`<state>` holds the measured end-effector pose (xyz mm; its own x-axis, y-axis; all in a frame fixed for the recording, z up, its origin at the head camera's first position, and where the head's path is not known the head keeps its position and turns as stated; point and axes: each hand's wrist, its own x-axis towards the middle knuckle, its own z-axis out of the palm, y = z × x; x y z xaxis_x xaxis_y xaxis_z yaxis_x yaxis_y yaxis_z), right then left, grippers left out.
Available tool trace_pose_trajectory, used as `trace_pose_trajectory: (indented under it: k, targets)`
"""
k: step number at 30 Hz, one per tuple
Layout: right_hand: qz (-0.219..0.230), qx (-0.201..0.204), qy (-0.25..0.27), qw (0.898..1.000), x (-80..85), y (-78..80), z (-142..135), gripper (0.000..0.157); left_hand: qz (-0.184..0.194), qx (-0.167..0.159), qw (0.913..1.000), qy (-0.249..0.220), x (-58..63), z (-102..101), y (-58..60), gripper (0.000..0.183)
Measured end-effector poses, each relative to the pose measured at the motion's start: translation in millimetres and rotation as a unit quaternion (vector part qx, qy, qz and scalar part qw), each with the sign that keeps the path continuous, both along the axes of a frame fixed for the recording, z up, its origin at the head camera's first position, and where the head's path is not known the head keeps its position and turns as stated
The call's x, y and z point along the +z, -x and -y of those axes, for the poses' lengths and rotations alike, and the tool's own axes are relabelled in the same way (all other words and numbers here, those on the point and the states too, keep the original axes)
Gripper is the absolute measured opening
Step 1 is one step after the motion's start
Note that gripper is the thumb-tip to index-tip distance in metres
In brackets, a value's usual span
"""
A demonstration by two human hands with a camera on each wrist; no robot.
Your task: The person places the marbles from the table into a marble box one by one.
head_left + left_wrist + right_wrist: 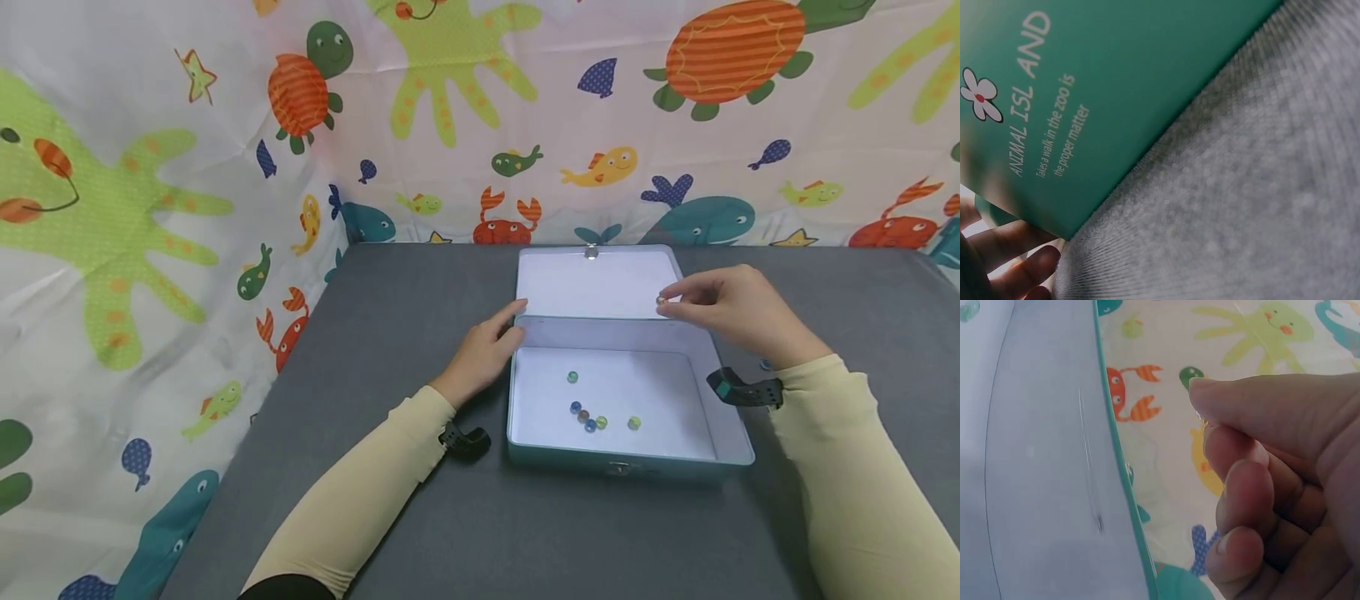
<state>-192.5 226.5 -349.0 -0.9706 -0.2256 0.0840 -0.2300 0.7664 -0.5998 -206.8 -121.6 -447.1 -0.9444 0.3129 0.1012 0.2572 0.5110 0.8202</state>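
Observation:
An open tin box [622,464], green outside and white inside, lies with its hinged lid [592,283] folded back. Several glass marbles [634,423] in blue, green, yellow-green and brown lie on its floor. My left hand [483,350] grips the back left corner, thumb at the rim; in the left wrist view its fingers [1013,240] reach around the corner beside the printed side. Above the lid's right edge, my right hand [738,312] pinches a small marble [660,301] between thumb and fingertips. The fingers mostly cover that marble in the right wrist view.
The box stands on a grey table [390,350]. A small round object [765,364] shows partly behind the right wrist. Behind and to the left hangs a curtain [450,183] printed with sea animals. A metal clasp [592,251] sits on the lid's far edge.

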Motion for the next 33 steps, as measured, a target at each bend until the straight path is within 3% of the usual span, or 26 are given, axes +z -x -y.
trace_pose_trajectory:
  k: [6,15,25,33]
  targets:
    - [0.013,0.010,0.017,1.000,-2.6,1.8,24,0.033,-0.002,0.000,1.0000,0.003,-1.7,0,1.4,0.064]
    - [0.028,0.051,0.026,0.998,-4.7,1.3,49,0.028,0.003,-0.001,0.9999,0.010,-5.7,-4,0.3,0.063]
    - [0.046,0.108,0.062,0.991,-15.7,-0.5,70,0.023,-0.001,0.000,0.9999,0.011,-1.9,-2,-0.2,0.063]
    - [0.071,0.153,0.029,0.985,-25.7,4.1,86,0.021,-0.007,0.006,0.9999,0.010,0.6,0,1.4,0.063]
